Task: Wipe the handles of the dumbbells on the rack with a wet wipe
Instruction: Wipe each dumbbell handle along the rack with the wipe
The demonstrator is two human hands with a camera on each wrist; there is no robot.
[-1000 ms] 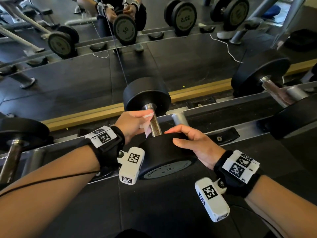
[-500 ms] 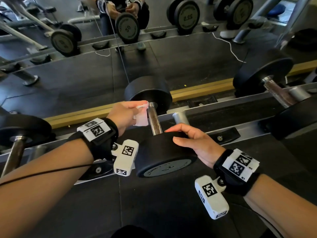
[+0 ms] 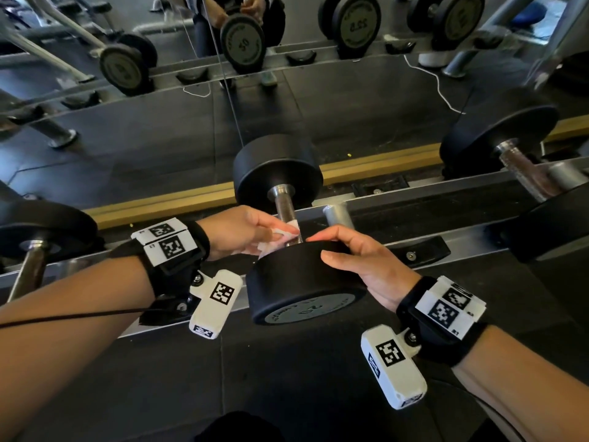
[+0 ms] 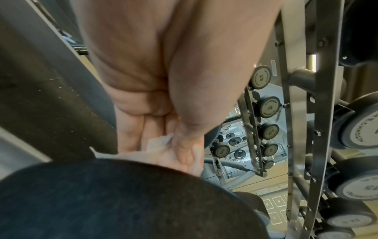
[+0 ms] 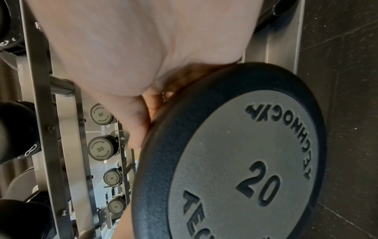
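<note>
A black 20 dumbbell (image 3: pixel 296 282) lies across the metal rack (image 3: pixel 398 205), its steel handle (image 3: pixel 284 207) running between the two heads. My left hand (image 3: pixel 255 232) holds a white wet wipe (image 3: pixel 288 231) against the near end of the handle, just above the front head. In the left wrist view the wipe (image 4: pixel 161 142) shows pinched between thumb and fingers above the black head (image 4: pixel 122 202). My right hand (image 3: pixel 357 260) rests with its fingers draped over the top of the front head, whose grey "20" face (image 5: pixel 255 169) fills the right wrist view.
Another dumbbell (image 3: pixel 506 145) sits on the rack at the right and one (image 3: pixel 35 237) at the left. A mirror (image 3: pixel 287 74) behind the rack reflects more dumbbells. Dark rubber floor (image 3: pixel 287 378) lies below.
My left hand has slid the wipe down the handle from near the far head to the near end by the front head. The right hand has stayed on the front head.
</note>
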